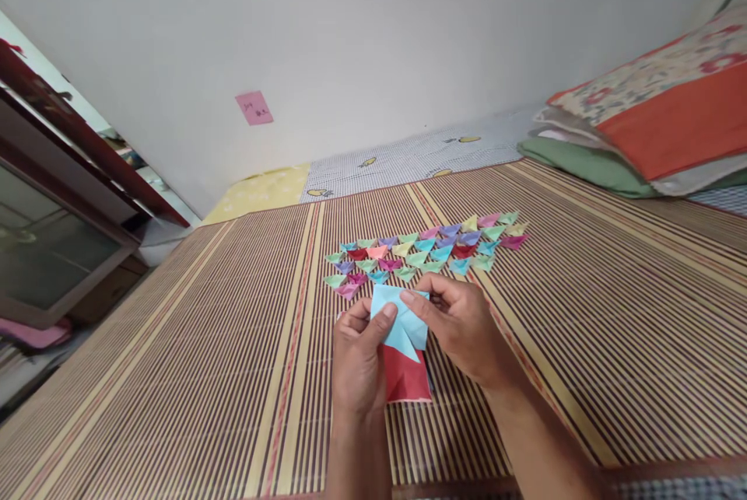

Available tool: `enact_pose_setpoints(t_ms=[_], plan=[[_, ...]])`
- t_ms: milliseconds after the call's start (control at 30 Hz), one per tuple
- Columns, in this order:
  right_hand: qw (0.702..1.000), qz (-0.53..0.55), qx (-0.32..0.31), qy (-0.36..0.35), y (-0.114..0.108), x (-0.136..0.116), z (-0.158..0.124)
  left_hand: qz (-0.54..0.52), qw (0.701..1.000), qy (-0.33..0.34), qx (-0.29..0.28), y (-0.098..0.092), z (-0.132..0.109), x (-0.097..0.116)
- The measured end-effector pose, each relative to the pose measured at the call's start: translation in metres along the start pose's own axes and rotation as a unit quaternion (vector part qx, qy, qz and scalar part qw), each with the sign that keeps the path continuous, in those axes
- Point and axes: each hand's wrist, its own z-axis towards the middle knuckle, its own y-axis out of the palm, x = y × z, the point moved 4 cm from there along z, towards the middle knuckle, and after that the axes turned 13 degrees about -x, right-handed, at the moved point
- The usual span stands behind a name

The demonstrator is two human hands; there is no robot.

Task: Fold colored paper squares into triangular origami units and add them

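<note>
A light blue sheet of origami paper [412, 333], partly folded with a pointed flap hanging down, is held up between both hands. My left hand [359, 352] pinches its left side, thumb on the front face. On the upper right edge, my right hand [461, 321] grips it between thumb and fingers. Below the blue paper lies a red paper stack [408, 377], its upper part hidden. Just beyond my hands, several small folded paper pieces [417, 259] in many colours are laid out in rows.
A striped bamboo mat [233, 344] covers the bed. Folded bedding [671, 111] is piled at the right back. A white wall with a pink note [254, 107] rises behind, and a glass-fronted cabinet [47, 243] stands at the left.
</note>
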Motion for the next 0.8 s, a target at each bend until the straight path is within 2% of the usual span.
enact_pose_setpoints(t_ms=[100,300,333,433,500,600,800], plan=[[0.999,-0.024,0.017,-0.017,-0.009,0.001,0.001,0.044,0.999,0.022,0.017,-0.004,-0.001,-0.001],[0.995,-0.061,0.078,-0.029,-0.023,0.001,0.002,0.164,0.985,0.044,0.016,-0.005,-0.004,0.003],[0.996,-0.054,0.069,-0.031,-0.021,-0.001,0.002,0.183,0.982,0.041,0.007,-0.004,-0.004,0.003],[0.999,-0.028,-0.011,-0.027,-0.009,-0.004,0.004,0.238,0.971,0.025,-0.021,0.002,-0.006,0.004],[0.999,-0.022,-0.036,-0.025,-0.001,-0.006,0.004,0.267,0.963,0.029,-0.015,0.004,-0.006,0.005],[1.0,-0.006,-0.013,-0.021,0.001,-0.005,0.003,0.27,0.962,0.035,0.0,0.005,-0.006,0.005],[1.0,-0.009,0.006,-0.013,-0.003,-0.001,0.002,0.223,0.975,0.018,-0.016,0.006,-0.005,0.003]])
